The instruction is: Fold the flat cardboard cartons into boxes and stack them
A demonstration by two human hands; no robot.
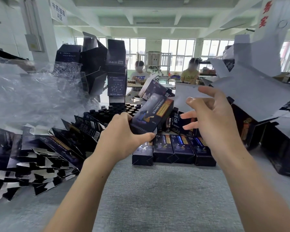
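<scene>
The carton [151, 114], dark blue with a red and gold label, is held tilted in the air at the centre of the frame, above the tabletop [157, 190]. Its white end flap [181, 96] stands open toward the upper right. The left hand [122, 139] grips the carton's lower end, fingers [122, 117] curled over the top edge and thumb pressed under the near corner. The right hand [213, 121] is beside it with the fingers spread and holding nothing. Its thumb and forefinger overlap the flap, but contact cannot be judged.

Just below the hands, a row of folded boxes [174, 148] lies side by side on the grey tabletop. Behind them are dark-capped bottles [114, 109]. A slumped pile of flat cartons [40, 156] fills the lower left, with crumpled plastic film [32, 91] above it. A leaning tower of boxes [115, 69] rises at upper centre-left. Opened cartons [251, 84] with white insides crowd the right.
</scene>
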